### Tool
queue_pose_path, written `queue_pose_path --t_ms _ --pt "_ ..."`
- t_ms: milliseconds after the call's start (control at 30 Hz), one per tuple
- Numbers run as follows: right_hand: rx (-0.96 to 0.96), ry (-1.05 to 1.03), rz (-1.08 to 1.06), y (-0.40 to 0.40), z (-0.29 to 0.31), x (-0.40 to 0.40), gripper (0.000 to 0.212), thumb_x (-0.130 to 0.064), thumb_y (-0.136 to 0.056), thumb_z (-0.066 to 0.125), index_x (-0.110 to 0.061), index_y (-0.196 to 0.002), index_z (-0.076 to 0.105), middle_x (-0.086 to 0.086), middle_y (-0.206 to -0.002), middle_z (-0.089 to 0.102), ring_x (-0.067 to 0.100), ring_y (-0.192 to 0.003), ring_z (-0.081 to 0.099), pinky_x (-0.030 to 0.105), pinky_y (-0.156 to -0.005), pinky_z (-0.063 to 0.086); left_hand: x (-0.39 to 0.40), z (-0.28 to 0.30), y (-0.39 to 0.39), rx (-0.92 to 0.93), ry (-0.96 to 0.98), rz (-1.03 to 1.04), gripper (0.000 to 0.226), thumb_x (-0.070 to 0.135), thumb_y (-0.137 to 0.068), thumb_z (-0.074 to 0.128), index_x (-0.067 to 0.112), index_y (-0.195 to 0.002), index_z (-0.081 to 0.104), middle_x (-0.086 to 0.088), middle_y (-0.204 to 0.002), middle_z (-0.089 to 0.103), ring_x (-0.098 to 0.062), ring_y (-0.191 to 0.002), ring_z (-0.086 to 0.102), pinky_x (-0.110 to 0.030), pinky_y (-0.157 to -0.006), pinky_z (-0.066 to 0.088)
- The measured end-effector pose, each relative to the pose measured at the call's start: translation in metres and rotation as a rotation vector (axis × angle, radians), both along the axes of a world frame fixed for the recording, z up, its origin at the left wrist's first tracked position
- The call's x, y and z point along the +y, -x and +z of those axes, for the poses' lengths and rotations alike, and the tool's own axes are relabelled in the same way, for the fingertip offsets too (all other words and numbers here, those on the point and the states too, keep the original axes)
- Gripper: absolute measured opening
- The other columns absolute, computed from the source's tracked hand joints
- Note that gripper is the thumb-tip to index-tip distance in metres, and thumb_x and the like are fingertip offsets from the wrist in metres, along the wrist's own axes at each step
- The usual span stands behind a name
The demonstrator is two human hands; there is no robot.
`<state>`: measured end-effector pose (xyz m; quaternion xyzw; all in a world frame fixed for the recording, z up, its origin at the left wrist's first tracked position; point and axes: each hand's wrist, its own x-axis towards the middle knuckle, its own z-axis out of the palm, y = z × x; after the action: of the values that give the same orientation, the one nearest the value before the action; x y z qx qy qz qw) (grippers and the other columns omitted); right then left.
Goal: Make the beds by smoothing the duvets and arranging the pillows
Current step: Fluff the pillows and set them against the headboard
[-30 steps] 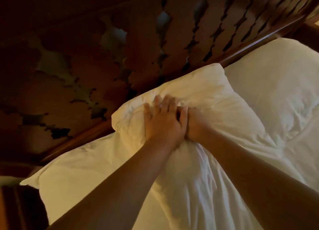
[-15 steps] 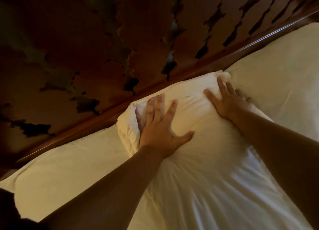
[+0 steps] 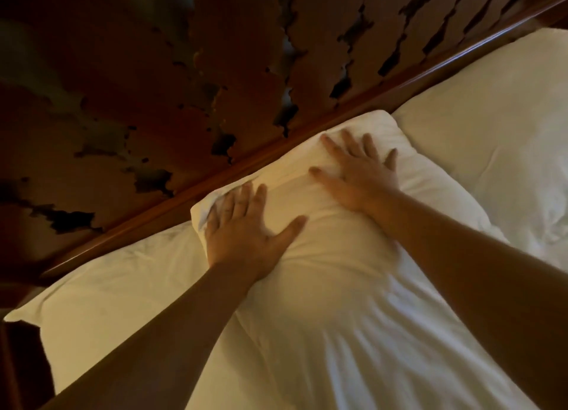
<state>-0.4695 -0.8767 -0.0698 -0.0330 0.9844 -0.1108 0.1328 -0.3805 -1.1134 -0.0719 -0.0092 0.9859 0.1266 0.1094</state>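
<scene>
Both hands, left hand and right hand, press flat, fingers spread, on the plump white fabric pillow, whose top edge runs seven-to-one o'clock along the dark carved wooden headboard.

A dark reddish-brown carved wooden headboard fills the upper part of the view; its slats have wavy, scalloped edges, and dark gaps show between them; a smooth polished wooden rail runs diagonally along its lower edge; the light is dim and warm, yellowish; the far left corner is almost black.
</scene>
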Motion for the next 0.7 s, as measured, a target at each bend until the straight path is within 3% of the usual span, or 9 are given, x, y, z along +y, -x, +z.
queue_pose_path --t_ms 167,333,467,567,633,700 --pt "-0.02 -0.039 -0.063 0.02 -0.026 0.033 0.071 -0.084 -0.093 0.02 -0.061 -0.158 0.003 -0.014 -0.174 -0.002 0.023 -0.161 0.002 0.07 -0.122 0.002 0.0 -0.025 0.016 0.032 -0.131 -0.034 0.093 0.094 -0.084 0.013 0.041 -0.16 0.019 0.013 -0.169 0.022 -0.014 -0.156 0.014 -0.042 -0.127 0.003" --pt "-0.134 -0.084 -0.222 0.037 -0.048 0.045 0.088 -0.093 -0.084 0.009 -0.052 -0.162 0.001 -0.014 -0.175 -0.002 0.027 -0.161 0.0 0.071 -0.121 -0.002 0.0 -0.036 0.025 0.009 -0.125 -0.039 0.081 0.084 -0.092 0.015 0.039 -0.158 0.029 0.01 -0.164 0.035 -0.018 -0.151 0.031 -0.041 -0.126 0.016" --pt "-0.238 -0.036 -0.425 0.045 -0.021 0.023 0.097 -0.088 -0.086 0.013 -0.033 -0.166 0.013 0.005 -0.175 0.009 0.043 -0.158 0.01 0.076 -0.119 0.004 0.021 -0.002 0.06 -0.355 0.128 -0.001 0.078 0.069 -0.094 0.007 0.032 -0.157 0.031 -0.005 -0.166 0.029 -0.037 -0.149 0.03 -0.061 -0.12 0.025" --pt "-0.116 0.061 -0.212 -0.006 0.01 -0.01 0.074 -0.073 -0.1 0.018 -0.038 -0.165 0.012 -0.001 -0.175 0.009 0.034 -0.16 0.008 0.067 -0.124 0.004 0.067 0.048 0.06 -0.376 0.306 0.127 0.065 0.048 -0.107 0.023 0.016 -0.163 0.016 -0.012 -0.169 0.015 -0.042 -0.154 0.013 -0.065 -0.122 0.015" --pt "-0.055 0.117 -0.03 -0.061 0.019 -0.018 0.064 -0.066 -0.103 0.011 -0.047 -0.164 0.003 -0.011 -0.175 0.0 0.023 -0.162 -0.003 0.059 -0.128 0.001 0.092 0.068 0.021 -0.192 0.198 -0.036 0.062 0.04 -0.108 0.022 0.019 -0.164 0.006 -0.004 -0.172 0.002 -0.034 -0.158 -0.001 -0.06 -0.125 0.004" --pt "0.016 0.136 0.057 -0.097 0.017 0.001 0.065 -0.068 -0.099 0.005 -0.053 -0.162 0.001 -0.018 -0.174 -0.002 0.014 -0.161 -0.006 0.054 -0.129 -0.001 0.097 0.056 -0.02 -0.016 0.11 -0.224 0.065 0.045 -0.107 0.019 0.022 -0.164 -0.001 0.001 -0.172 -0.007 -0.026 -0.158 -0.009 -0.055 -0.126 -0.004"
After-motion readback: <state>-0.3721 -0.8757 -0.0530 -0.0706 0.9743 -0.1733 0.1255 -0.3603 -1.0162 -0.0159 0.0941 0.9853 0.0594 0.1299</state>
